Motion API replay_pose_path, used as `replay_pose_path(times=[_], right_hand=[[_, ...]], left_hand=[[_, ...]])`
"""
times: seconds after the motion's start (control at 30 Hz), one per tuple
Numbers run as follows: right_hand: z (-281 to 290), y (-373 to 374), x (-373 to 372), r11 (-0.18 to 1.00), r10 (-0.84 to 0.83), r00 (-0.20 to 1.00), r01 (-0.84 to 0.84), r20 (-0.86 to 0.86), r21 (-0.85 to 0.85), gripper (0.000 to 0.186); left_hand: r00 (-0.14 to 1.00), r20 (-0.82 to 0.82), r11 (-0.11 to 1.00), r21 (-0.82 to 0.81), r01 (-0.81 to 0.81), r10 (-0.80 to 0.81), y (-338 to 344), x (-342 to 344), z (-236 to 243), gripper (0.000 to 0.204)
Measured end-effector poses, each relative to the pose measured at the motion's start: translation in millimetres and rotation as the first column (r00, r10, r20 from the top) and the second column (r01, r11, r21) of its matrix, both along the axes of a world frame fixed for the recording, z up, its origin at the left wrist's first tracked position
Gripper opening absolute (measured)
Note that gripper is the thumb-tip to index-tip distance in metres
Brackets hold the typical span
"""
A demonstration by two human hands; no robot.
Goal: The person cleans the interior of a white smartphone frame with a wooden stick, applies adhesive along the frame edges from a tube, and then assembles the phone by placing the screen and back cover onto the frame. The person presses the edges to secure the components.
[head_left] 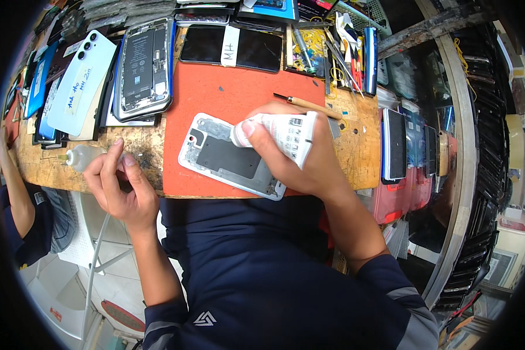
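Note:
My right hand (pixel 309 166) is wrapped round a white squeeze tube (pixel 286 133) with printing on it. The tube tilts with its rounded white end (pixel 239 134) down over a silver phone frame (pixel 207 140) that has a dark grey panel inside; whether they touch I cannot tell. The frame lies slantwise on an orange-red mat (pixel 186 87) near the table's front edge. Off to the left, my left hand (pixel 125 189) is raised palm up, fingers partly bent and apart, nothing visible in them. Behind its fingertips lies a small translucent bottle (pixel 84 156) with a narrow tip.
A wooden-handled tool (pixel 315 108) lies across the mat. Beyond are a black phone (pixel 204 46) with a paper strip, an opened phone (pixel 143 70) and a pale blue back cover (pixel 81 84). Tweezers and tools (pixel 344 58) stand back right. Another person's arm (pixel 17 192) is far left.

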State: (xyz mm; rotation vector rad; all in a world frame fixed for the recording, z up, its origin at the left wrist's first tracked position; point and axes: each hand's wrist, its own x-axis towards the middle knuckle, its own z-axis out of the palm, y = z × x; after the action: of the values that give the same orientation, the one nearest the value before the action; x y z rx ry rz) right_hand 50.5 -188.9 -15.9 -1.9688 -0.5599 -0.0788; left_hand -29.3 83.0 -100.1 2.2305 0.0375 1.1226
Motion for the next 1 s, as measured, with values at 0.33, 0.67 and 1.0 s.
replay_pose_path(times=[0.33,0.67,1.0], right_hand=[[18.4,-4.6,-16.2,0.998,0.059,0.992,-0.056,-0.107,0.039,0.009],[8.0,7.8,-29.8,0.990,0.125,0.950,-0.137,-0.287,-0.020,0.009],[3.8,23.9,-22.8,0.986,0.158,0.980,-0.164,-0.120,-0.039,0.009]], left_hand=[[1.000,0.022,0.998,0.064,0.003,-0.004,2.3,-1.2,0.4,0.024],[0.999,-0.024,0.999,0.026,-0.042,0.042,-1.8,-1.9,0.8,0.022],[0.999,-0.014,0.997,0.060,-0.038,0.038,-3.9,0.4,6.1,0.025]])
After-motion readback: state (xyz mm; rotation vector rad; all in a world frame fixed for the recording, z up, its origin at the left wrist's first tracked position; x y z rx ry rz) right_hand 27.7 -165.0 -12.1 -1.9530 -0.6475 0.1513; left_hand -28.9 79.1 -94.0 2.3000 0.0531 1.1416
